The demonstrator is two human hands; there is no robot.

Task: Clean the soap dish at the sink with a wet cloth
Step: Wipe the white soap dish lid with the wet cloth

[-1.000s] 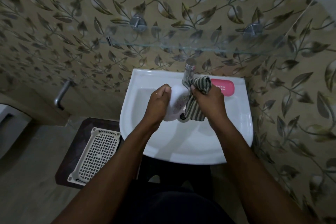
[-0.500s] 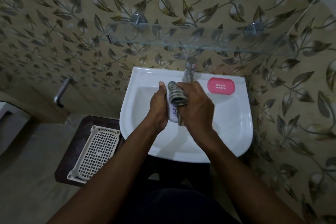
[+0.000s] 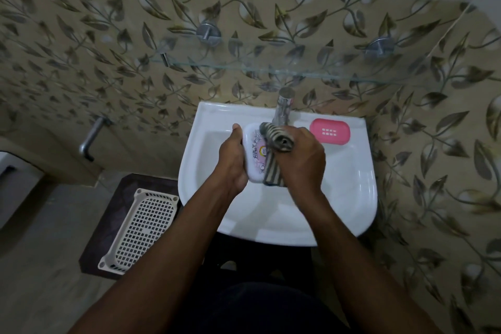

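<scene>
My left hand [image 3: 232, 161] grips a white soap dish part [image 3: 254, 153] with a printed pattern, tilted over the white sink [image 3: 349, 187]. My right hand [image 3: 303, 163] holds a grey-and-white striped cloth [image 3: 276, 144] pressed against the right side of that white part; the cloth's tail hangs down between my hands. A pink slotted soap dish part [image 3: 330, 131] lies on the sink's back rim at the right. The chrome tap [image 3: 283, 107] stands just behind the cloth.
A glass shelf [image 3: 271, 70] on two chrome mounts spans the leaf-patterned wall above the sink. On the floor to the left a white perforated basket [image 3: 141, 228] rests on a dark mat. A chrome pipe [image 3: 90, 138] juts from the left wall.
My right hand slid the cloth from the dish's right edge across its face and back toward the right. More of the printed white surface shows now than half a second ago.
</scene>
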